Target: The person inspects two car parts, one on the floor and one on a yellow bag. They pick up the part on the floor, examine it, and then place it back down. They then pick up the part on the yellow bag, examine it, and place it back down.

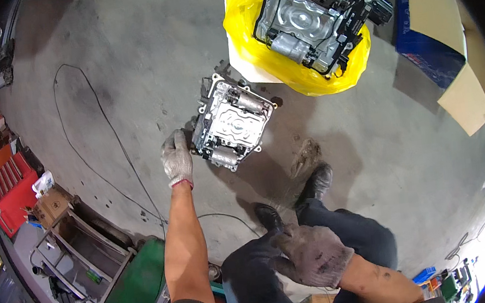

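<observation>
A metal transmission control unit point(233, 123) with silvery cylinders and a dark edge lies on the concrete floor before me. At its left edge is my left hand point(177, 158), in a whitish knit glove with a red cuff. The fingers point forward, and the thumb side is against or very close to the unit's edge. My right hand point(318, 255), in a stained greyish glove, hangs over my legs with fingers stretched and thumb apart, nothing visible in it. Farther right, a similar larger unit point(308, 20) sits on a yellow plastic bag point(249, 50).
An open blue cardboard box point(425, 37) stands at the far right. A thin dark cable point(95, 96) loops across the floor at left. A metal frame cart point(81, 251), a red case point(10, 193) and a green surface point(140, 274) line the left. My shoes point(318, 182) are behind the unit.
</observation>
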A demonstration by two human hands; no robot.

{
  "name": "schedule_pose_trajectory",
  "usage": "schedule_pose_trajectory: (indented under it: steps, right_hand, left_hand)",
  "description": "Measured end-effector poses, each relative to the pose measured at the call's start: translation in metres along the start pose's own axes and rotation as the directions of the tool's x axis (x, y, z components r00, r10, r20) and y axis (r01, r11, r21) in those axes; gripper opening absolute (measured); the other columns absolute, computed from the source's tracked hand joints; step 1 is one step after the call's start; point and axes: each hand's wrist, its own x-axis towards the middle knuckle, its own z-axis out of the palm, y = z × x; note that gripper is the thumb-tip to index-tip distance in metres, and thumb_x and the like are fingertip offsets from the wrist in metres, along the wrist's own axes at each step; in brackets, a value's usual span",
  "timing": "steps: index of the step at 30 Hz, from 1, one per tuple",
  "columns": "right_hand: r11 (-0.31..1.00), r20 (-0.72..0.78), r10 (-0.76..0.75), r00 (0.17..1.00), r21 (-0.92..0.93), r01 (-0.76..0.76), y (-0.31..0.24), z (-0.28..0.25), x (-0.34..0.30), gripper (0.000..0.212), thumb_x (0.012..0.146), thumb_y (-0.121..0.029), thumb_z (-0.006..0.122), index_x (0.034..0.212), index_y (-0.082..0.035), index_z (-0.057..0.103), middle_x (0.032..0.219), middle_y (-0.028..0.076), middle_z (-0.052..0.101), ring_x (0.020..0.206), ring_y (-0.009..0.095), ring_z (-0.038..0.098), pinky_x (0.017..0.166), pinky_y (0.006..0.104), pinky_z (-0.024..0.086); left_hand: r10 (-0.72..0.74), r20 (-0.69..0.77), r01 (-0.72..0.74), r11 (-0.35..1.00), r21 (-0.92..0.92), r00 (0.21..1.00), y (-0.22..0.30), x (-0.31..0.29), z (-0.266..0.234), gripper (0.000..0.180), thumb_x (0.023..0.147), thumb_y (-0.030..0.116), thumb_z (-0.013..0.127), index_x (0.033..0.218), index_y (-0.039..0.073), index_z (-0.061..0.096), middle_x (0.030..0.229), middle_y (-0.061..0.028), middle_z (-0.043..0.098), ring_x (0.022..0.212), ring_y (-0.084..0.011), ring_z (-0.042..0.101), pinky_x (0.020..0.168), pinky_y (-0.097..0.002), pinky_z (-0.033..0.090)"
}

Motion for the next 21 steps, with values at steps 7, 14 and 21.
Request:
schedule_pose_trajectory:
  steps: [7,14,21]
  right_hand:
    - [0.986,0.067,-0.086,0.994,-0.135,0.094,0.024,0.014,0.03,0.035,0.089,-0.031,0.062,0.107,-0.001,0.062,0.101,0.016,0.061,0.089,0.034,0.064,0.075,0.0452,0.054]
    - [0.917,0.294,-0.19,0.937,-0.289,0.276,-0.007,0.001,0.05,0.023,0.086,-0.019,0.053,0.09,-0.003,0.069,0.093,0.015,0.068,0.083,0.034,0.07,0.068,0.0449,0.056]
    - [-0.119,0.069,-0.969,-0.238,0.713,0.691,0.007,0.063,0.134,0.071,0.083,-0.065,0.052,0.108,-0.002,0.072,0.099,0.013,0.071,0.086,0.03,0.069,0.07,0.041,0.055]
  left_hand:
    - [0.222,0.213,-0.262,0.948,0.18,0.952,0.016,0.028,-0.004,0.047,0.095,0.046,0.058,0.112,0.005,0.073,0.114,-0.0214,0.069,0.107,-0.0382,0.065,0.094,-0.0431,0.049]
    - [0.226,0.303,-0.307,0.918,0.252,0.926,0.05,0.013,0.01,0.056,0.087,0.049,0.066,0.119,0.003,0.07,0.117,-0.0233,0.068,0.104,-0.0341,0.069,0.091,-0.0401,0.052]
    - [0.315,0.52,-0.438,0.889,0.13,0.794,0.034,0.017,-0.009,0.057,0.092,0.026,0.061,0.145,0.007,0.049,0.13,-0.0177,0.059,0.108,-0.0284,0.064,0.095,-0.0372,0.05]
